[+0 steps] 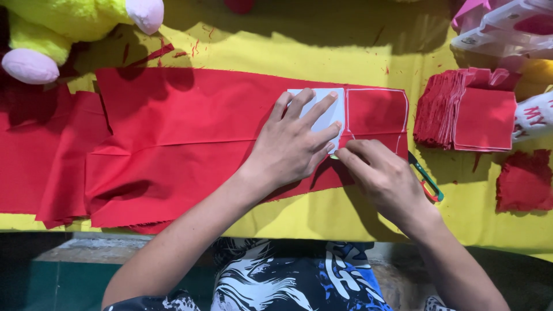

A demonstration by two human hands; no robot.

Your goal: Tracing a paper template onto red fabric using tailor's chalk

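The left hand (291, 144) lies flat, fingers spread, pressing a white card (322, 109) onto the long red cloth (190, 132). The card sits toward the cloth's 3 o'clock end, mostly covered by those fingers. The right hand (383, 175) is bunched up, fingertips pinched together at the card's lower corner, at 4 o'clock from it; what it pinches is too small to tell. Just beside the card at 3 o'clock, 1 chalk outline (377, 112) of the same shape is drawn on the cloth. Green and red scissors (427, 179) lie on the yellow table cover (322, 52), touching the right hand's far side. Further out at 3 o'clock, well apart, stands a stack of cut red pieces (469, 118). At 10 o'clock a yellow plush toy (69, 23) with pink paws rests on the table.
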